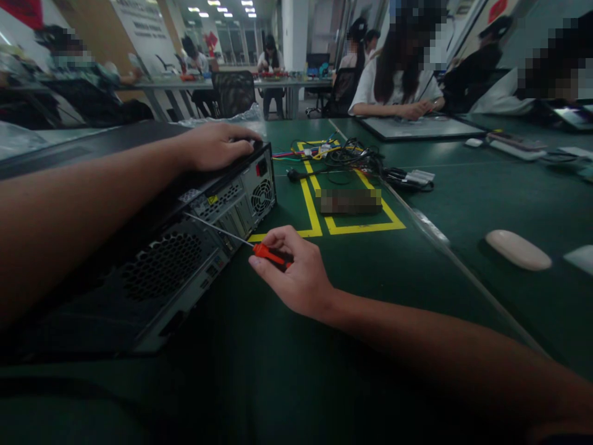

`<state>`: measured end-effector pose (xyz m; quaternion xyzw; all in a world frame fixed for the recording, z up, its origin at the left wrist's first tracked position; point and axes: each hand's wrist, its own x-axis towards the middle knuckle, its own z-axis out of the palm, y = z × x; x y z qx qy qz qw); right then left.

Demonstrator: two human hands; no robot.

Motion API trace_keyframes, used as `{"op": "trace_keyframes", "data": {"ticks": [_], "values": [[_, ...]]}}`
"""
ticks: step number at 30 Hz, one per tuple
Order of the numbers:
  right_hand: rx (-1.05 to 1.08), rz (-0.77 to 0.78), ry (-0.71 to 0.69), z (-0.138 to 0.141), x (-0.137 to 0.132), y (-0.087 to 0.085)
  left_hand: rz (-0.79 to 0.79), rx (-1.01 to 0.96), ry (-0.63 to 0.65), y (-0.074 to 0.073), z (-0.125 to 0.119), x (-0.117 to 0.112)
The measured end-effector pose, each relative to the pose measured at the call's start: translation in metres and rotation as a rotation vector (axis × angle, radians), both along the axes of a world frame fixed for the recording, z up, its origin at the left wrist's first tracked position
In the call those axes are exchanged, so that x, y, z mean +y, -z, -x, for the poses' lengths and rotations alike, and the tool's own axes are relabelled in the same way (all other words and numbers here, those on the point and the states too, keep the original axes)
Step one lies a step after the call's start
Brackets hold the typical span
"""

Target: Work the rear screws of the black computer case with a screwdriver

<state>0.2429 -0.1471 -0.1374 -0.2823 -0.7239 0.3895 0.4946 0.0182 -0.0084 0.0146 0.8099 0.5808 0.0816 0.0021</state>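
A black computer case [222, 216] lies on the green table at the left, its rear panel with vents and slots turned toward me. My left hand [222, 145] rests on top of the case near its far end, fingers stretched out and holding nothing. In my right hand [303, 272] is a screwdriver [271, 254] with a red and black handle, gripped between thumb and fingers. Its long thin shaft points left, and the tip meets the case's rear edge. Whether a screw sits at the tip is too small to tell.
Beyond the case, a tangle of cables [356, 154] lies by yellow tape marks [365, 230] on the green table [393, 272]. A blurred-out dark block [349, 202] sits inside the tape. A pale computer mouse [517, 250] is at right. Several people work farther back.
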Motion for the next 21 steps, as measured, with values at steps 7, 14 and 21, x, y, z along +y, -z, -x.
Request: {"op": "trace_keyframes", "data": {"ticks": [7,14,21], "values": [[-0.006,0.005,0.008,0.0001,0.0,0.0001,-0.007,0.0,-0.013,0.0001,0.0002,-0.0009],[-0.032,0.005,0.029,-0.0016,-0.0019,-0.0031,0.007,0.011,0.007,-0.0004,0.0006,0.0002],[-0.044,-0.019,0.061,-0.002,-0.0013,-0.0014,0.004,-0.006,-0.007,0.0008,0.0006,-0.0004]]}}
